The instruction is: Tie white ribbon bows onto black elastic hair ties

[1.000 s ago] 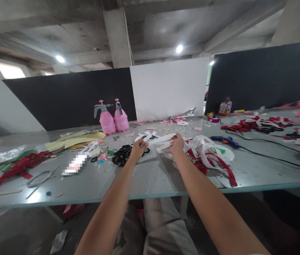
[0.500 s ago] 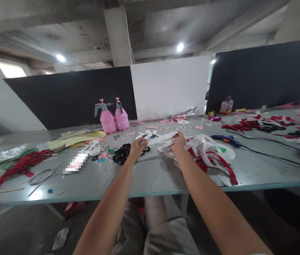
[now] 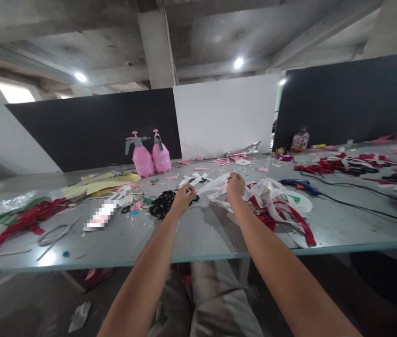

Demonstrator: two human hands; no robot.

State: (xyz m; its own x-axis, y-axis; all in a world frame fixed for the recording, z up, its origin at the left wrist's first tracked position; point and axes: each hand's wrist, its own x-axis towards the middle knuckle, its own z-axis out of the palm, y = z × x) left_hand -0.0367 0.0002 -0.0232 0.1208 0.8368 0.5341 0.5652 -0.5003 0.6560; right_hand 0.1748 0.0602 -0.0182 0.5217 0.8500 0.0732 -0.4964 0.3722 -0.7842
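A white ribbon (image 3: 212, 185) stretches between my two hands above the table. My left hand (image 3: 183, 197) pinches its left end, close to a pile of black hair ties (image 3: 162, 204). At its other end, my right hand (image 3: 235, 187) is closed on the ribbon, fingers partly hidden behind the hand. Just right of that hand lies a tangle of white ribbons (image 3: 267, 194) and red ribbons (image 3: 305, 229), with a white ribbon roll (image 3: 303, 204) partly under it.
A blue glue gun (image 3: 300, 186) with a black cord lies on the right. Two pink spray bottles (image 3: 143, 160) stand at the back left. Red ribbons (image 3: 35, 216) lie far left, more red and black pieces (image 3: 342, 164) far right. Paper scraps litter the table (image 3: 142, 241).
My right hand has shifted very slightly left, toward my left hand, and its fingers have turned a little. The ribbon stays between both hands.
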